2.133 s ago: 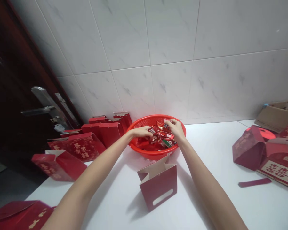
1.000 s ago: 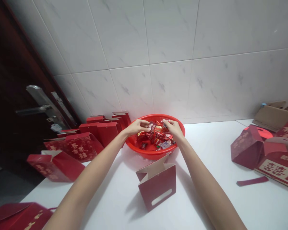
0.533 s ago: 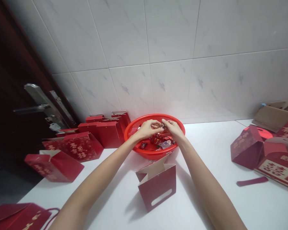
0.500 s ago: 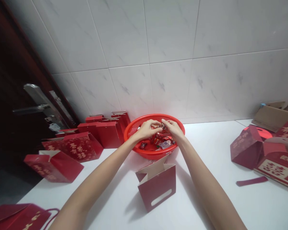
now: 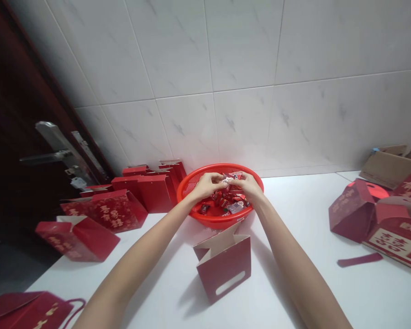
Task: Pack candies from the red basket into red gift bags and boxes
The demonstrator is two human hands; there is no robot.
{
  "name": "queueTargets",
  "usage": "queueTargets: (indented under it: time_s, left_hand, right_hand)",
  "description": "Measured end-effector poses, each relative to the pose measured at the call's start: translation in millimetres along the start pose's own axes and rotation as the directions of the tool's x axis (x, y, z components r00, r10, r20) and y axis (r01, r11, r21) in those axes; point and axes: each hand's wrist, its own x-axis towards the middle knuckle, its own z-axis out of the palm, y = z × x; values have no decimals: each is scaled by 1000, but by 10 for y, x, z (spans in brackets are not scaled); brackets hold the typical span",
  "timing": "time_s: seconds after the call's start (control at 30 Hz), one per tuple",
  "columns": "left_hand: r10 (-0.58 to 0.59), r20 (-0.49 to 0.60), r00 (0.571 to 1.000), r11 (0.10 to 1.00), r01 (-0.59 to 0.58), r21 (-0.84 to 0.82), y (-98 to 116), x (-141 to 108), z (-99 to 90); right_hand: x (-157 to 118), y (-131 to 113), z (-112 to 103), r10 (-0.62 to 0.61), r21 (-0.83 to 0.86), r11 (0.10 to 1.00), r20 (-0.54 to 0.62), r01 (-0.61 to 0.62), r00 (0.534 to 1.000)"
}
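Observation:
Over a red plastic basket (image 5: 217,222), both hands meet around small red and white wrapped pieces (image 5: 232,179). My left hand (image 5: 208,186) pinches their left side with thumb and fingers. From the right, my right hand (image 5: 249,186) is closed on them too. Several wrapped sweets (image 5: 226,201) lie inside the basket below the hands. An open-topped red paper bag (image 5: 224,265) with a slot stands on the white table, between my forearms and in front of the basket.
Several red bags (image 5: 116,211) stand on the left, near a door with a metal handle (image 5: 51,156). At the right are red boxes (image 5: 352,211), a cardboard box (image 5: 392,167) and a dark red strip (image 5: 359,259). A tiled wall (image 5: 243,128) rises behind the table (image 5: 294,205).
The wrapped pieces between my hands now show more clearly, spread out with their red and white faces visible. My fingers have shifted slightly around them.

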Motion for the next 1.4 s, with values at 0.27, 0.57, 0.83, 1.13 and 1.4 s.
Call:
queueTargets:
  time_s: [0.27, 0.57, 0.83, 1.13, 1.4]
  left_hand:
    - [31, 5, 999, 999, -31, -24, 6, -5, 23]
    - [126, -39, 991, 992, -125, 20, -30, 27, 36]
    - [69, -20, 997, 994, -71, -85, -46, 39, 16]
    - [-8, -29, 1000, 934, 18, 356, -174, 263, -152]
    - [-282, 124, 951, 657, 98, 747, -237, 267, -174]
  right_hand:
    - [-9, -8, 9, -4, 17, 1000, -27, 4, 1000]
    - [-21, -13, 4, -21, 1, 1000, -11, 21, 1000]
    - [31, 35, -11, -91, 14, 996, -20, 92, 996]
    - [106, 87, -24, -124, 12, 992, -178, 128, 976]
    - [108, 90, -24, -154, -2, 987, -250, 159, 956]
